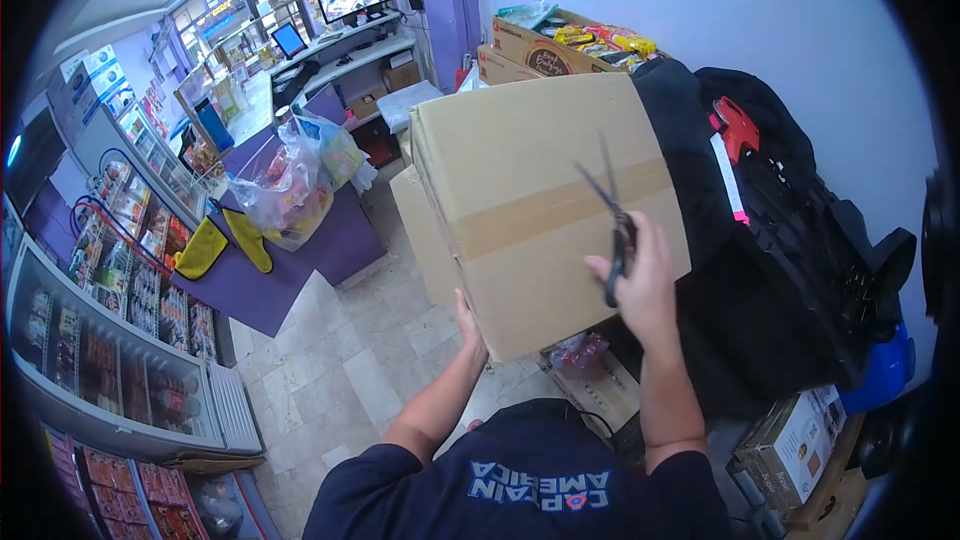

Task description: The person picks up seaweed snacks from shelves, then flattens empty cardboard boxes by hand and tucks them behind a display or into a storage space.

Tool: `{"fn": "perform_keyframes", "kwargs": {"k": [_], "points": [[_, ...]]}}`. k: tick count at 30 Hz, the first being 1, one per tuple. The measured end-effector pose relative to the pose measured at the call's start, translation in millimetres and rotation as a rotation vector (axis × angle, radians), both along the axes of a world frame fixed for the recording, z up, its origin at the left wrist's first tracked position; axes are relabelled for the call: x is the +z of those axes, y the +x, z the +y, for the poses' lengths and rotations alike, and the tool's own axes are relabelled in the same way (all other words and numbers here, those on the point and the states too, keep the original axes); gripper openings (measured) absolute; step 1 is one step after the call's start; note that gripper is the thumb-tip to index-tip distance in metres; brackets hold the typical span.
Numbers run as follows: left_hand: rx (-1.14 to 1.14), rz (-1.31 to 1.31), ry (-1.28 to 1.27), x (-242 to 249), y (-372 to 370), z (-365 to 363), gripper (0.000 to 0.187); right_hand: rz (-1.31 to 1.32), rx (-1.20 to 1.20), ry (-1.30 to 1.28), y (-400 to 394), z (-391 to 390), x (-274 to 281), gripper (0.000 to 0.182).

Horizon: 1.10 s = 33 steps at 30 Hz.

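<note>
A large brown cardboard box (540, 155) is tilted in front of me, with a strip of packing tape (560, 208) across its face. My left hand (469, 327) grips the box at its lower left edge, most of its fingers hidden behind that side. In my right hand (645, 275) is a pair of scissors (618, 238), my fingers wrapped round the dark handles. Its blades are parted and point up and away, overlapping the taped face in this view.
Behind the box, an open carton (545, 50) holds colourful packets. On the right, a black bag (780, 230) carries a red tool (736, 128). Plastic bags (290, 180) and yellow gloves (205, 248) rest at a purple counter (320, 240). Glass-door coolers (120, 370) line the left.
</note>
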<state>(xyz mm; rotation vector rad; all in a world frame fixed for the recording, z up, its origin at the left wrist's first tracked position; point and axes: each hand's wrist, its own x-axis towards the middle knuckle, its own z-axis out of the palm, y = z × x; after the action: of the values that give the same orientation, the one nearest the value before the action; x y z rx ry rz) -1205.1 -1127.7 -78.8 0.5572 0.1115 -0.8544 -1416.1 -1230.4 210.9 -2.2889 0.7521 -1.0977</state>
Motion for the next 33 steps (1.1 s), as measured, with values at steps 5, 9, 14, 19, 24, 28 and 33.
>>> {"fn": "perform_keyframes", "kwargs": {"k": [5, 9, 14, 19, 24, 28, 33], "points": [[0.137, -0.147, 0.090, -20, -17, -5, 0.057, -0.025, 0.105, -0.209, 39, 43, 13, 0.084], [0.051, -0.075, -0.017, -17, -29, 2, 0.058, -0.026, 0.116, -0.248, 51, 77, 11, 0.091], [-0.086, -0.099, -0.111, 9, -41, 17, 0.060, -0.016, 0.029, -0.243, 51, 77, 14, 0.075], [-0.154, -0.089, -0.122, 8, -49, 19, 0.062, 0.025, 0.024, -0.177, 36, 75, 21, 0.072], [-0.217, -0.095, -0.161, 7, -55, 21, 0.064, 0.057, 0.096, -0.123, 22, 72, 33, 0.069], [-0.257, -0.065, -0.155, 12, -59, 21, 0.062, 0.094, 0.099, -0.151, 16, 73, 31, 0.064], [-0.282, -0.046, -0.198, -1, -61, 16, 0.063, 0.050, 0.057, -0.194, 17, 78, 26, 0.058]]}}
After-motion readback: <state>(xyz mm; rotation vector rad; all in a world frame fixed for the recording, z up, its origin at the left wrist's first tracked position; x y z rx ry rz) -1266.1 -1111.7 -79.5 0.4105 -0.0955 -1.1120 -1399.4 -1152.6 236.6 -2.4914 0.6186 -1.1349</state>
